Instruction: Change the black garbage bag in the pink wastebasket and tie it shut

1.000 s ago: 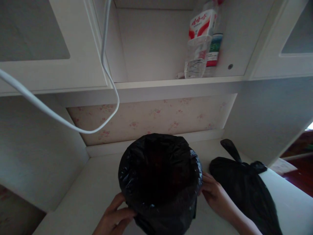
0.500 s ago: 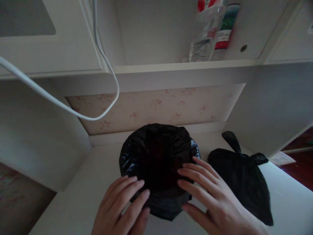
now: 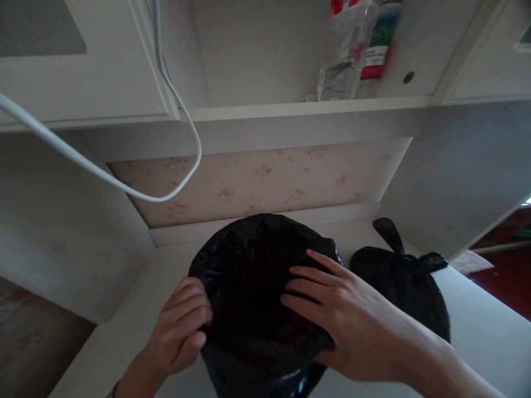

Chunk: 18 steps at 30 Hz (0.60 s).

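A black trash bag [image 3: 265, 359] stands with its round mouth open towards me; whether a bin is under it is hidden. My left hand [image 3: 180, 326] has its fingers curled over the bag's left edge, with the thumb on the near side. On the right edge lies my right hand [image 3: 332, 309], its fingers stretched and spread over the inside of the mouth. Its thumb is mostly hidden under the edge. The inside of the bag is dark. To the right sits a second black bag [image 3: 402, 287], full and tied at the top.
Both bags rest on a white surface [image 3: 141, 309]. Above runs a shelf edge [image 3: 311, 109] bearing a clear plastic bottle [image 3: 344, 66] and a red and green container [image 3: 377, 50]. A white cable [image 3: 103, 174] hangs at the upper left. White panels stand either side.
My left hand has moved left and closed on the bag's edge. My right hand has shifted slightly left and up onto the right edge. The mouth looks wider and nearer.
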Motion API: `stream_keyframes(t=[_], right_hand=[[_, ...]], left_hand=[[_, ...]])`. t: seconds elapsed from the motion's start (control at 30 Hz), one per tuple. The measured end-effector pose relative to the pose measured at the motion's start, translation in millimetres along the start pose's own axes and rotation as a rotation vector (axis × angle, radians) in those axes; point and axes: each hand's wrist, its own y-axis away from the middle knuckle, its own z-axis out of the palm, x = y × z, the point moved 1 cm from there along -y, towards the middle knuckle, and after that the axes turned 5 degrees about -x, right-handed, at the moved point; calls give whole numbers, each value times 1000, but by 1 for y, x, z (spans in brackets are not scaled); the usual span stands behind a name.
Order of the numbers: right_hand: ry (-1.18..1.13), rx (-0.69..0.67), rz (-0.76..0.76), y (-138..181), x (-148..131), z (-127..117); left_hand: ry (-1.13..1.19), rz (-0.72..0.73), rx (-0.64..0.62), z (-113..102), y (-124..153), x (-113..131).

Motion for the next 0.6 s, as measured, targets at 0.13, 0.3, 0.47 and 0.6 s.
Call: stream_keyframes(t=[0.13, 0.3, 0.47, 0.6], right_hand=[[-4, -239, 41, -15, -8, -1], [53, -480, -5, -36, -24, 0], [101, -479, -109, -55, -32, 3], [10, -381, -160, -59, -42, 4]], left_hand=[[10, -7, 34, -14, 7, -24], [-77, -135, 59, -23, 11, -42], [-229, -150, 87, -17, -10, 20], [-304, -138, 22, 8, -25, 72]])
